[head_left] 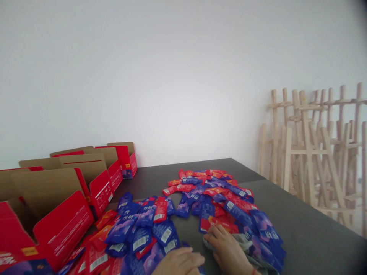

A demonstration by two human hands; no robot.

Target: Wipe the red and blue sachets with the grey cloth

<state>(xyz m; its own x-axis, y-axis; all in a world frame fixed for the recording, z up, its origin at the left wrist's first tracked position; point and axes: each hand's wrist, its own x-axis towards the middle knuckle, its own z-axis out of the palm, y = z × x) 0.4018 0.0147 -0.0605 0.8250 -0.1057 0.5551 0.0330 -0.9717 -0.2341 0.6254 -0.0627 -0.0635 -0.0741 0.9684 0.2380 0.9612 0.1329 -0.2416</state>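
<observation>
My right hand [225, 246] rests low at the front of the table, its fingers bent down over a bunched grey-green cloth [243, 242]. Red and blue packets [237, 212] touch and surround the cloth. To the left, at the bottom edge of the head view, is my left hand [179, 261]. Its fingers lie together and curl to the right, with the palm side hidden, so anything inside cannot be made out. Beside it spreads a heap of blue and red packets [140, 225], several showing white barcode labels.
Red cardboard boxes [64, 229] with raised brown flaps stand along the left side. The dark table [298, 233] has its right edge running diagonally towards the back. Pale wooden easels [308, 151] lean by the white wall at the right.
</observation>
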